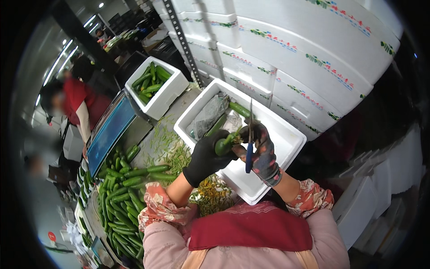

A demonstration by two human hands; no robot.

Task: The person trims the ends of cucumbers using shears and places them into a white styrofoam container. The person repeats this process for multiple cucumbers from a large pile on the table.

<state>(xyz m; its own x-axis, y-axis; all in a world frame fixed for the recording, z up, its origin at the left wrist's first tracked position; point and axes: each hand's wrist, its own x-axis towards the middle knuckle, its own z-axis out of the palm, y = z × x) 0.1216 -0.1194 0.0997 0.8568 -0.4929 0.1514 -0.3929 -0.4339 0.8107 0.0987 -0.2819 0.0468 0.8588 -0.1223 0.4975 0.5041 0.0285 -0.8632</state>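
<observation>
Gloved in black, my left hand (pixel 211 153) grips a green cucumber-like vegetable (pixel 223 147), whose tip with a bit of stem or blossom points up and right. My right hand (pixel 263 153), in a dark patterned glove, holds a knife (pixel 249 156) with a blue handle and a thin blade standing upward. Its fingertips are close to the vegetable's tip; whether they touch it I cannot tell. Both hands are above a white foam box (pixel 285 144). Inside it lie a grey plastic-wrapped bundle (pixel 210 112), two long green vegetables (pixel 240 109) and some printed paper (pixel 233 121).
A heap of green vegetables (pixel 121 201) covers the table at left, beside trimmed scraps (pixel 173 151) and yellow blossoms (pixel 213 193). Another foam box (pixel 164 97) holds more vegetables. Stacked foam boxes (pixel 268 50) form a wall behind. A co-worker (pixel 82 101) leans near a blue-topped surface (pixel 111 134).
</observation>
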